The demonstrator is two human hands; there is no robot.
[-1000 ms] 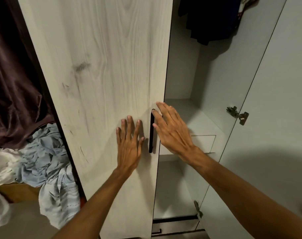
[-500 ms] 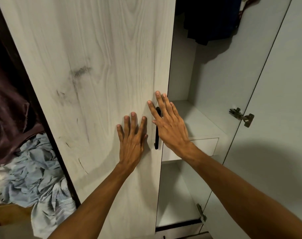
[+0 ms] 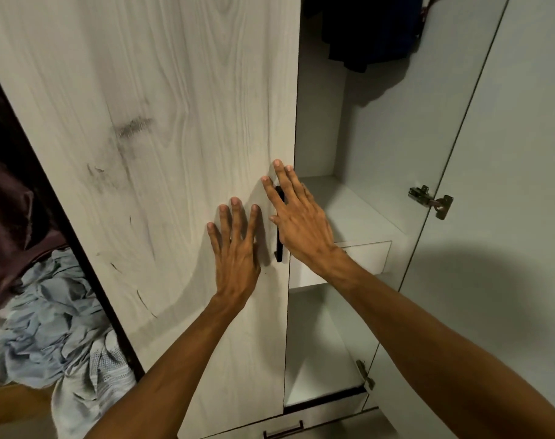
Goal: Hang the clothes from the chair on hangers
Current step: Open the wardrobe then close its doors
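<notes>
Left of wardrobe door, low: heap of pale clothes, crumpled, untouched. Judged light, limp, no stiffness; probably best pinched at collar or shoulder seams so a hanger slides in. On the door: left hand flat, fingers spread, holding nothing. Just right of it: right hand, fingers straight across the black handle, not curled round it. Right of door, high: dark garment hanging

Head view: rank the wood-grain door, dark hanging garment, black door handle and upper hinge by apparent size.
1. wood-grain door
2. dark hanging garment
3. black door handle and upper hinge: too close to rank; the right hand hides part of the handle.
</notes>
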